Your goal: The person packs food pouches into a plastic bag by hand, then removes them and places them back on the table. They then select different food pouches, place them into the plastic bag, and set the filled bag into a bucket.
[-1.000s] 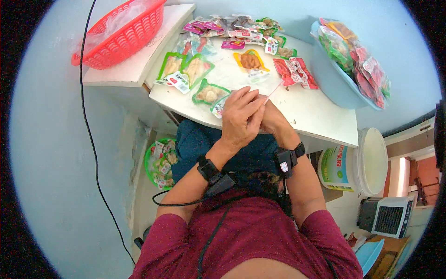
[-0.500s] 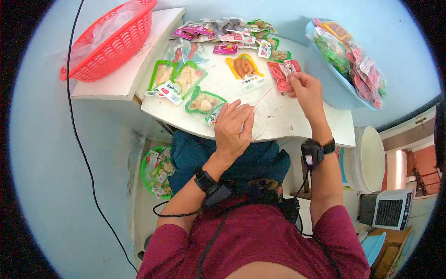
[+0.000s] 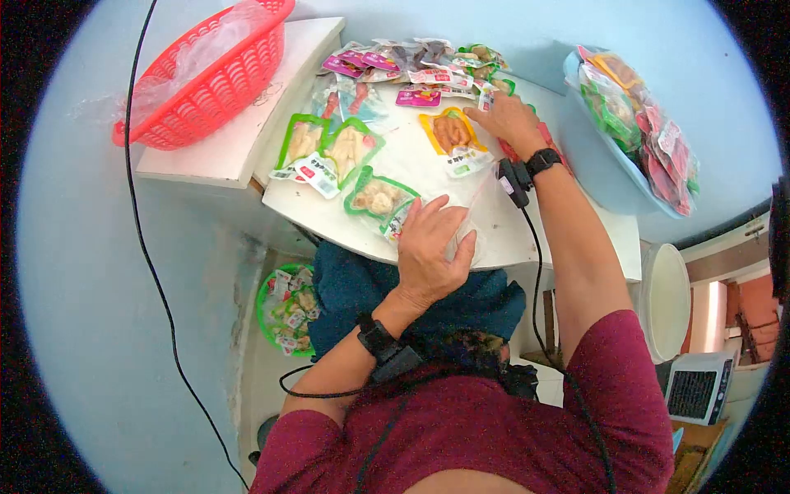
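My left hand (image 3: 432, 249) lies at the table's front edge, fingers outstretched, on a thin clear plastic bag (image 3: 471, 240). Its fingertips are right at a green-edged food packet (image 3: 377, 200) with pale pieces inside. My right hand (image 3: 512, 125) reaches to the back right of the table with fingers apart, fingertips by the green-edged packets (image 3: 500, 85) at the pile's end. Below its wrist, a red packet (image 3: 508, 150) is partly hidden. Between the hands sits a yellow-edged packet (image 3: 453, 134) with brown pieces.
Several packets with purple labels (image 3: 418, 98) are heaped along the back of the white table (image 3: 309, 206). Two green-edged packets (image 3: 350, 148) lie at left. A light blue basin (image 3: 605, 156) full of packets stands at right, a red basket (image 3: 218, 78) at left. A green basket (image 3: 265, 317) sits below.
My right hand has moved up and left, from beside the red packet to the packets at the back. My left hand stays near the front edge, fingers now more spread. The view has shifted slightly.
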Demonstrator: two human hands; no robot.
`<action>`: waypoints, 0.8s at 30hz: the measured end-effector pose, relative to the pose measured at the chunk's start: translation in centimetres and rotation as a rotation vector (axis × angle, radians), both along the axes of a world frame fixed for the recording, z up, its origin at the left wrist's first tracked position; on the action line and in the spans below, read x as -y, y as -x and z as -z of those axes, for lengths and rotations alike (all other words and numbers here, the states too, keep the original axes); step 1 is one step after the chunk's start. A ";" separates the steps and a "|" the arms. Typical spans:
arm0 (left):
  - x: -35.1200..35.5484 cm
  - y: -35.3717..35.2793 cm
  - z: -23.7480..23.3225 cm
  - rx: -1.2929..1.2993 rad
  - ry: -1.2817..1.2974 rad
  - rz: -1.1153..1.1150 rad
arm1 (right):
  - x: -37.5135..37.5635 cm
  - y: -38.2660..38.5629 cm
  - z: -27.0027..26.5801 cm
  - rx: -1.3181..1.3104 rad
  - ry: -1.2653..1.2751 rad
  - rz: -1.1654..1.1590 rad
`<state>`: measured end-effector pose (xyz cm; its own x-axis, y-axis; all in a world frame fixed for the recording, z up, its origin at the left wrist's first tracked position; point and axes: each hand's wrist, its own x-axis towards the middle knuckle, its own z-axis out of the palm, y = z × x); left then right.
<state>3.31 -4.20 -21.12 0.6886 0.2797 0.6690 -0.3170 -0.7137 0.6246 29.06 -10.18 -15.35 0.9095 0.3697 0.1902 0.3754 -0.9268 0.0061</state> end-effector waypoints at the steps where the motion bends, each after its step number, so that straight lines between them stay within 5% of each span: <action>1: 0.0 0.0 0.1 0.003 0.010 0.000 | -0.1 -0.2 0.1 -0.047 -0.007 -0.008; 8: 0.1 0.0 0.0 -0.011 -0.017 -0.013 | 0.5 -3.6 2.8 0.072 -0.121 -0.064; 20: 0.1 -0.4 0.5 0.105 -0.018 -0.019 | 6.1 4.0 -4.0 0.359 -0.627 -0.159; 24: 0.1 -0.5 0.2 0.146 -0.031 -0.041 | 10.1 8.2 -3.9 0.071 -1.032 -0.148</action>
